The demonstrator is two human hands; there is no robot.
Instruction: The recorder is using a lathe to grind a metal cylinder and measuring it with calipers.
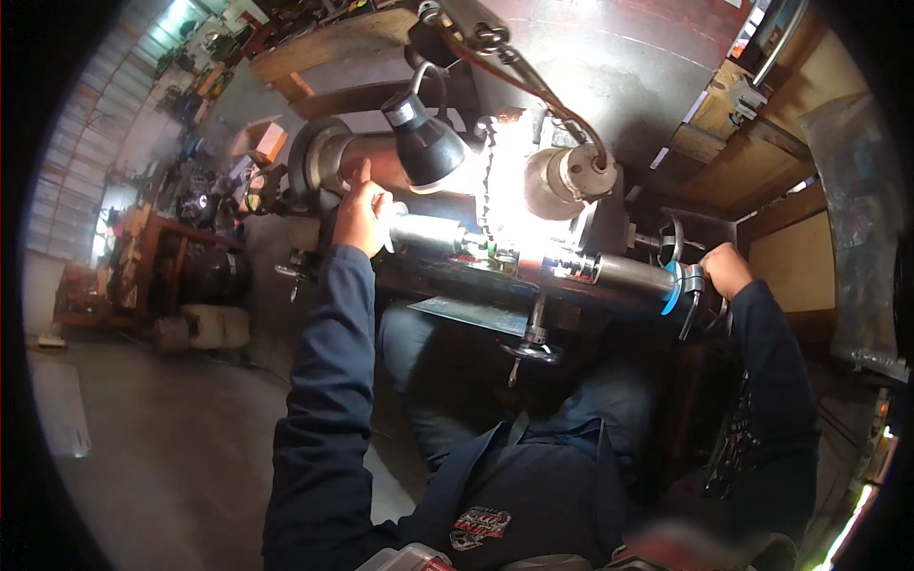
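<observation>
My left hand (pixel 362 217) is at the left end of a metal machine, beside a shiny horizontal cylinder (pixel 426 233). Its index finger stretches away from me and the others are partly bent; I see nothing held in it. At the machine's right end, my right hand (pixel 728 271) is closed in a fist behind a clamp-like collar (pixel 693 279); what its fingers grip is hidden. A blue ring (pixel 674 288) circles the end of the right-hand cylinder (pixel 632 275) beside that collar. Between the two cylinders is a small green part (pixel 491 249), its detail lost in glare.
A black lamp (pixel 426 147) and a cream lamp (pixel 569 181) hang over the machine. A handwheel (pixel 533 354) projects toward my legs. Wooden boards (pixel 795 249) stand at right, and a cluttered wooden bench (pixel 167 252) stands at left.
</observation>
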